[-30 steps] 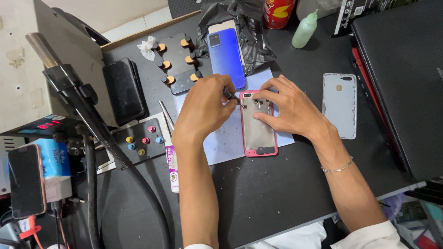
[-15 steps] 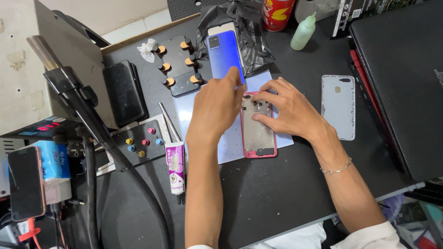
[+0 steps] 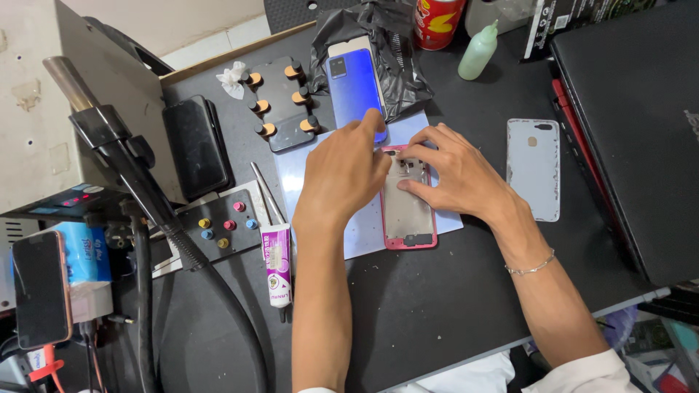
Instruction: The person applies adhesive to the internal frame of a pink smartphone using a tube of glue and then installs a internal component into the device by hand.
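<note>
Black counter [image 3: 437, 313], crowded with repair gear; a pale blue mat [image 3: 364, 225] lies at its middle, and on the mat a pink phone frame [image 3: 408, 218] with its inside facing up. Right hand [image 3: 455, 175] rests on the frame's upper end, thumb and fingertips pressed to it in a loose, part-open grip; left hand [image 3: 346, 175] reaches past the frame's top-left corner, fingers extended towards a blue phone [image 3: 354, 87] on black plastic wrap [image 3: 408, 80] — whether its grip has hold of anything cannot be told. White back cover [image 3: 534, 169] lies well apart to the right, beside a black laptop [image 3: 633, 131]; white-and-purple glue tube [image 3: 277, 262] and metal tweezers [image 3: 266, 193] lie left of the mat.
</note>
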